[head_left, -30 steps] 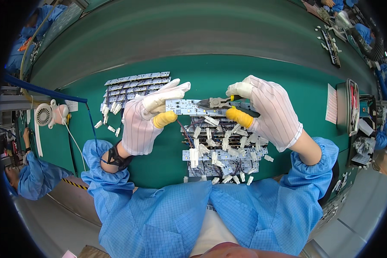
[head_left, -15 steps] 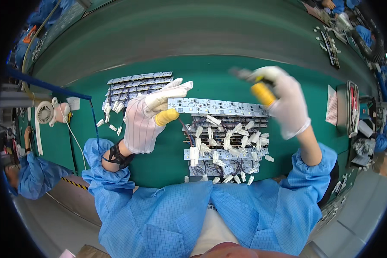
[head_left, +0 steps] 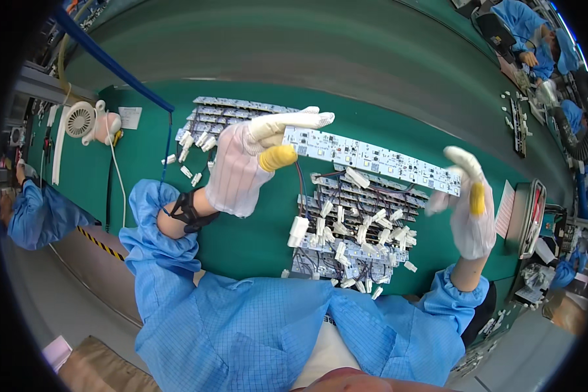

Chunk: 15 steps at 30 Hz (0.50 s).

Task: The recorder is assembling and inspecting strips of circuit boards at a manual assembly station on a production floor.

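My left hand (head_left: 238, 163), in a white glove with a yellow thumb cover, pinches the left end of a long white LED circuit board (head_left: 379, 160). The board is raised and tilted down to the right. From its left end hang thin wires with a white connector (head_left: 298, 231). At the board's right end is my gloved right hand (head_left: 469, 212), its fingers apart and partly behind the end; whether they touch it is unclear. Beneath lies a stack of similar boards (head_left: 320, 258) with many white connectors and dark wires.
A second stack of boards (head_left: 206, 117) lies behind my left hand on the green mat (head_left: 242, 248). A small fan (head_left: 81, 121) stands at the left, below a blue tube (head_left: 111, 62). A metal tray (head_left: 532, 219) is at the right. Co-workers sit at far left and far right.
The dark pointed tool in my right hand has gone from view, and that hand has come to the board's right end. My left hand has kept hold of the board, now tilted more.
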Each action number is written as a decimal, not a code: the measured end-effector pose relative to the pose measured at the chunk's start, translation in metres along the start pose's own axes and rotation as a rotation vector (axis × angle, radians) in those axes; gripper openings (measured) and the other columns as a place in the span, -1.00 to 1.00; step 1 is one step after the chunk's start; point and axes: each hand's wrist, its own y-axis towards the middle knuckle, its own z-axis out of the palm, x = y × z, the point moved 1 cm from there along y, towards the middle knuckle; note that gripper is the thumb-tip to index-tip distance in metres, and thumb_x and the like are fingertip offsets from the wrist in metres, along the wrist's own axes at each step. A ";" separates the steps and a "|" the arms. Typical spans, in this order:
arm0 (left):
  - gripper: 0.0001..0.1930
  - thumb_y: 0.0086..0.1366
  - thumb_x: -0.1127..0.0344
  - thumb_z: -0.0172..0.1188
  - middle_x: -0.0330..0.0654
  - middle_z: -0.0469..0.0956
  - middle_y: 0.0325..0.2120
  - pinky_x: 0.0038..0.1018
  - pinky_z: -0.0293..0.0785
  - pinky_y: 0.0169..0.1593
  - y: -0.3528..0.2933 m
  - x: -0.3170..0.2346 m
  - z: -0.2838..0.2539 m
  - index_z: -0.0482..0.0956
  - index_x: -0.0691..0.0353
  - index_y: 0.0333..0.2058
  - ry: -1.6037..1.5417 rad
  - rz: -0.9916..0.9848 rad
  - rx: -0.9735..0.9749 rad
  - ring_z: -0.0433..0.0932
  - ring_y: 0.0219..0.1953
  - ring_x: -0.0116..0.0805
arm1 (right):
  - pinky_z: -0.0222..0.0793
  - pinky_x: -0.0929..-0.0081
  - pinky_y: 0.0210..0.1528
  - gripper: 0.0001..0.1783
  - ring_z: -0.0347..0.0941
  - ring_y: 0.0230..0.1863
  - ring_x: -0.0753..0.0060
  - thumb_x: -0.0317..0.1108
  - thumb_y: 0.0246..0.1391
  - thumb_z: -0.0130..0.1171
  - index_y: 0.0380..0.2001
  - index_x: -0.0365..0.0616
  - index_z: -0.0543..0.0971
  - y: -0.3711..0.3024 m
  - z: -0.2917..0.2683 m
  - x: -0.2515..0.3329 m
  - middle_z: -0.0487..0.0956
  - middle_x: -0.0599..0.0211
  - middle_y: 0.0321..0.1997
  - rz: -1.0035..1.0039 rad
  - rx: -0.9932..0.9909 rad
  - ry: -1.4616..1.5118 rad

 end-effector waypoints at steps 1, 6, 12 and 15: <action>-0.39 0.26 -0.10 0.07 0.04 0.53 -0.05 -0.33 0.32 0.18 -0.002 0.008 -0.002 0.45 0.42 -0.01 -0.031 0.018 0.015 0.41 0.13 -0.15 | 0.41 0.56 -0.33 -0.40 0.53 -0.30 0.43 -0.04 0.13 0.14 0.10 -0.24 0.34 -0.003 0.014 0.012 0.54 0.26 -0.28 0.013 0.068 0.112; -0.55 0.05 0.09 0.30 -0.09 0.62 -0.21 -0.41 0.49 -0.02 0.006 -0.001 -0.001 0.59 0.18 -0.10 0.287 0.120 0.031 0.50 0.05 -0.20 | 0.35 0.70 -0.60 -0.44 0.42 -0.64 0.55 -0.15 0.13 0.16 0.05 -0.35 0.35 0.006 0.012 0.004 0.50 0.26 -0.38 -0.053 0.027 0.174; -0.50 0.23 -0.06 0.11 0.02 0.58 -0.15 -0.05 0.28 0.18 0.012 -0.004 -0.006 0.53 0.30 -0.10 0.325 0.260 0.131 0.53 -0.01 -0.09 | 0.27 0.75 -0.59 -0.48 0.40 -0.67 0.58 -0.20 0.11 0.18 0.02 -0.35 0.37 0.003 0.008 0.011 0.51 0.24 -0.41 -0.034 0.024 0.121; -0.52 0.17 -0.05 0.16 -0.07 0.59 -0.14 -0.13 0.34 0.15 0.015 0.000 -0.007 0.57 0.24 -0.12 0.316 0.273 0.113 0.53 -0.01 -0.10 | 0.28 0.72 -0.53 -0.44 0.38 -0.69 0.58 -0.15 0.08 0.21 0.01 -0.36 0.38 0.002 0.007 0.012 0.50 0.25 -0.44 0.005 0.070 0.192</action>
